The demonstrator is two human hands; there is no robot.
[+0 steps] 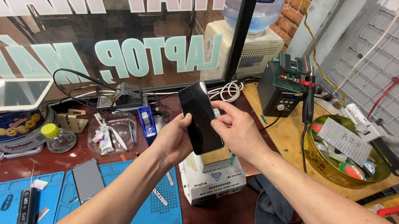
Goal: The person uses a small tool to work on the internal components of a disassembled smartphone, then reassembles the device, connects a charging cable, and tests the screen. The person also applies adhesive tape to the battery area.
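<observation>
Both hands grip a dark smartphone (201, 118): the left hand (176, 140) clasps its lower left edge, the right hand (236, 129) pinches its right edge. It's tilted above a white machine (212, 179), perhaps a screen separator, beside a blue mat (158, 210).

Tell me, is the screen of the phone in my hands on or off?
Off: the phone, held between the left hand and right hand, shows a plain black face, only glare.

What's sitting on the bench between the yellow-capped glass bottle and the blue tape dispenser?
In the head view, a clear plastic tray holding small tubes lies between the yellow-capped bottle and the blue tape dispenser.
</observation>
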